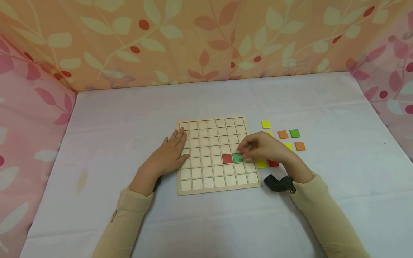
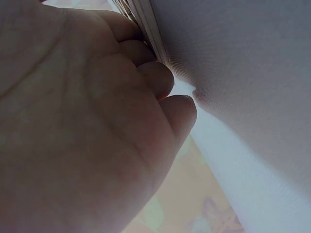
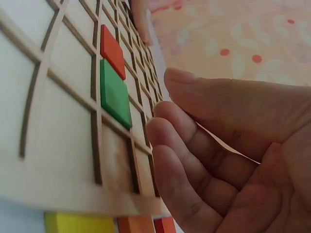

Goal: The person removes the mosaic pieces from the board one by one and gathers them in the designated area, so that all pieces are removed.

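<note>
A wooden grid board (image 1: 219,191) lies on the white cloth. My left hand (image 1: 171,152) rests flat on its left edge, fingers straight and thumb spread; the left wrist view shows its palm (image 2: 87,116) close up. Two square tiles, a red one (image 1: 227,158) and a green one (image 1: 237,157), sit side by side in cells right of the middle. Over the board's right side hovers my right hand (image 1: 262,146), beside the green tile. In the right wrist view its fingers (image 3: 172,179) are loosely bent, with nothing between them and the thumb.
Right of the board lie several loose tiles, among them a yellow one (image 1: 266,124), an orange one (image 1: 283,134), a green one (image 1: 295,133) and a red one (image 1: 273,163). My right hand hides some partly. Floral curtains (image 1: 206,39) border the table (image 1: 129,107) behind and at both sides.
</note>
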A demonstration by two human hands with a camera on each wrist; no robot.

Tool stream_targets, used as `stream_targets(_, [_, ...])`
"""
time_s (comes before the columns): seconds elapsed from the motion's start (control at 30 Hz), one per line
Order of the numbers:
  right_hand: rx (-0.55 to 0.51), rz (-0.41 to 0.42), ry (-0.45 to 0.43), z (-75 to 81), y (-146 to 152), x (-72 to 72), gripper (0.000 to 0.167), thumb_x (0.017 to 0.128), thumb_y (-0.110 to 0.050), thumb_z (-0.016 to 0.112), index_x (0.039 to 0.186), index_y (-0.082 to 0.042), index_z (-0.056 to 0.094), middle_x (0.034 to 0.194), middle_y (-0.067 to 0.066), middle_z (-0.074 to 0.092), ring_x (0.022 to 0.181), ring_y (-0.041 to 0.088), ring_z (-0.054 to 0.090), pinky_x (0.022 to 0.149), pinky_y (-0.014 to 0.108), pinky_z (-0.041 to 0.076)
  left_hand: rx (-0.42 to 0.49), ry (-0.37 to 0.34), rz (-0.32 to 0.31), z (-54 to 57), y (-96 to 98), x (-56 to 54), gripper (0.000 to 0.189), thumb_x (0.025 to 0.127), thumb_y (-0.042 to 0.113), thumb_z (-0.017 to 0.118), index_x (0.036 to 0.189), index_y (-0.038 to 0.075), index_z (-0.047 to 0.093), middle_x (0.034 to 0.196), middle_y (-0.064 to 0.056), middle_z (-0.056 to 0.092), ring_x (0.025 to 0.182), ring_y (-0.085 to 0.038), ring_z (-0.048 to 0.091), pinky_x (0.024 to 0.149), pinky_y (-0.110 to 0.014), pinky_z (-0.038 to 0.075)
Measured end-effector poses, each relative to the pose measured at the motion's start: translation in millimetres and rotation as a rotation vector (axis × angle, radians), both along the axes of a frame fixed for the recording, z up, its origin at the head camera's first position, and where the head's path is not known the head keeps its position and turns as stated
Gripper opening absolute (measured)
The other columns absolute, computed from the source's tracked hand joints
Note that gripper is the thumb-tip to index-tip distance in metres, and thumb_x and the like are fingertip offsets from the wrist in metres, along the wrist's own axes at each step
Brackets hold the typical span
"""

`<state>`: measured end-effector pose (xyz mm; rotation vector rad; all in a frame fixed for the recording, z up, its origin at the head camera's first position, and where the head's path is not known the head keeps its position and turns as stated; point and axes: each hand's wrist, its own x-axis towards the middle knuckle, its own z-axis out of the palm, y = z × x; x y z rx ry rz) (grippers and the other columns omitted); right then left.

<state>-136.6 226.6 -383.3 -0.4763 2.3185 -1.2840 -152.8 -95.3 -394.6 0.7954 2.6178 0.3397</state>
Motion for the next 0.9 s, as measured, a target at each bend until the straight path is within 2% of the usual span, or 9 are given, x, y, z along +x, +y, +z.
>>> stream_targets(0.3, [-0.035,0.068,0.027,-0.4,-17.1,-10.8,0.014,0.079,0.003,0.072,0.092,0.000,0.070,0.089,0.007,0.070,0.078,0.020,0.063,0.072,0.027,0.052,0.003,0.000,0.000,2.9,0.1,1.0,0.072,0.100,0.032,0.044,0.148,-0.004,0.006,0.156,-0.017,-0.003,0.143,-0.032,-0.003,0.113,-0.052,0.009])
stream_targets(0.53, [0.004,0.087,0.001,-4.1,-26.8,-15.8,0.015,0.078,-0.002,0.075,0.092,-0.004,0.071,0.083,0.002,0.067,0.078,0.019,0.060,0.072,0.029,0.051,0.003,0.001,-0.001,1.0,0.9,0.8,0.073,0.100,0.033,0.045,0.149,-0.004,0.005,0.156,-0.016,-0.004,0.143,-0.032,-0.003,0.113,-0.051,0.009])
stream_targets(0.7, [0.041,0.089,-0.005,-9.3,-29.9,-16.6,0.018,0.076,0.000,0.075,0.092,-0.007,0.070,0.082,0.001,0.063,0.079,0.019,0.057,0.073,0.029,0.049,0.002,0.007,-0.003,0.8,1.0,0.8,0.073,0.100,0.033,0.045,0.149,-0.004,0.005,0.156,-0.016,-0.004,0.143,-0.032,-0.003,0.113,-0.051,0.008])
stream_targets(0.9, [0.069,0.093,0.022,-11.8,-32.4,-15.7,0.022,0.071,0.000,0.079,0.090,-0.009,0.070,0.081,0.001,0.060,0.078,0.018,0.054,0.070,0.027,0.048,0.002,0.006,0.003,0.2,0.3,1.1,0.073,0.100,0.033,0.045,0.149,-0.004,0.005,0.156,-0.016,-0.004,0.143,-0.031,-0.004,0.113,-0.051,0.009])
